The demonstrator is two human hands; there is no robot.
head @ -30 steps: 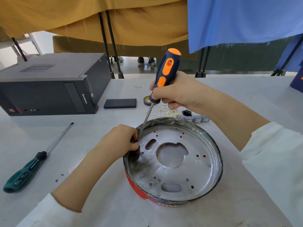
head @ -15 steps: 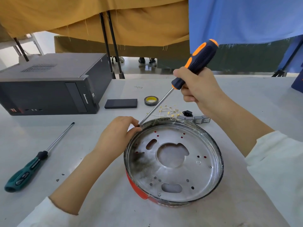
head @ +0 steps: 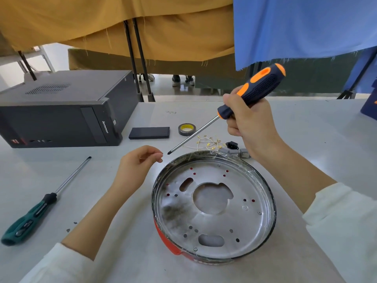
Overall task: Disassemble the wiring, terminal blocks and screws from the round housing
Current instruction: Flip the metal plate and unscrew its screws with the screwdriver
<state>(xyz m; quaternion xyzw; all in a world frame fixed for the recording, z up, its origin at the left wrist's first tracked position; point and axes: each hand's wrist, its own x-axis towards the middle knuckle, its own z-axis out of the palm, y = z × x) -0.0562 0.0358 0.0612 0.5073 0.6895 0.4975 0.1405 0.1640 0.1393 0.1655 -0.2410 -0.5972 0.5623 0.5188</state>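
Observation:
The round metal housing (head: 265,186) with a red underside lies open side up on the table; its plate shows holes and a few screws. My right hand (head: 248,123) is shut on the orange-and-black screwdriver (head: 257,88), held in the air with its tip just beyond the housing's far-left rim. My left hand (head: 134,168) hovers left of the rim, thumb and forefinger pinched on a tiny screw that is nearly hidden between them. Behind the housing lie removed white wires with brass terminals (head: 208,141), a black socket (head: 231,145) and grey terminal blocks (head: 234,153).
A green-handled screwdriver (head: 36,211) lies at the left, with small loose bits (head: 71,226) near it. A dark computer case (head: 61,111) stands at the back left. A black slab (head: 149,132) and a tape roll (head: 186,129) lie behind the housing.
The screwdriver was lifted out of the housing and tilted to the right. My left hand pinched at its tip, then drew away to the left of the rim.

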